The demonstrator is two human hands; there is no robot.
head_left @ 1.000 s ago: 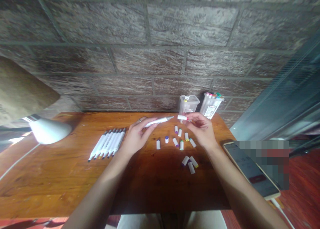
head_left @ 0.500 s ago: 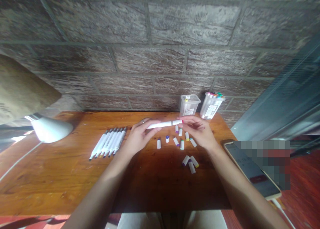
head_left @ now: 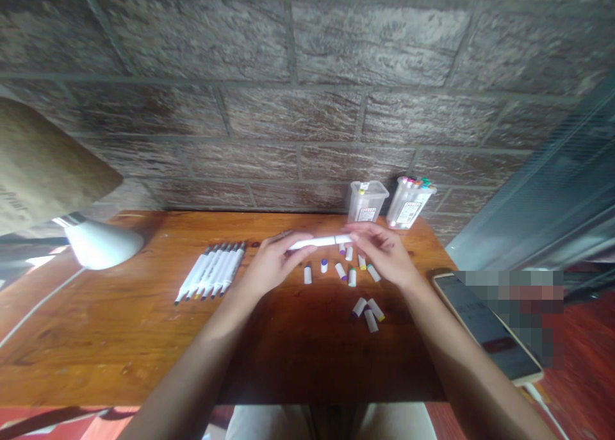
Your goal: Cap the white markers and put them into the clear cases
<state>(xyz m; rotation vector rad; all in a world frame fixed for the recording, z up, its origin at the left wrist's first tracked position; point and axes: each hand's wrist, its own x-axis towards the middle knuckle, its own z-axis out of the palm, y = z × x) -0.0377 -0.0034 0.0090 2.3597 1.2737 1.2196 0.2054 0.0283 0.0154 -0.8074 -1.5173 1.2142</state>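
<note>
A white marker (head_left: 317, 241) lies nearly level between my two hands, above the table. My left hand (head_left: 277, 260) is closed on its left part, thumb below and fingers behind. The fingertips of my right hand (head_left: 382, 251) pinch the marker's right end and cover its tip. Under and in front of the hands several loose marker caps (head_left: 352, 277) with purple, yellow, green and blue ends are scattered on the wood. Closer to me, a small cluster of caps (head_left: 371, 320) lies together. Left of my left hand, several uncapped white markers (head_left: 211, 270) rest side by side in a row.
Two clear plastic boxes stand by the brick wall: one box (head_left: 368, 200) holds little, the other box (head_left: 410, 203) holds several markers. A phone (head_left: 485, 328) with a cable lies at the right table edge. A lamp (head_left: 100, 241) stands at the left on the wooden table (head_left: 96, 337).
My right fingers have closed over the marker's red end, which showed before. The whole view has shifted slightly; the caps and the row of markers stay in place.
</note>
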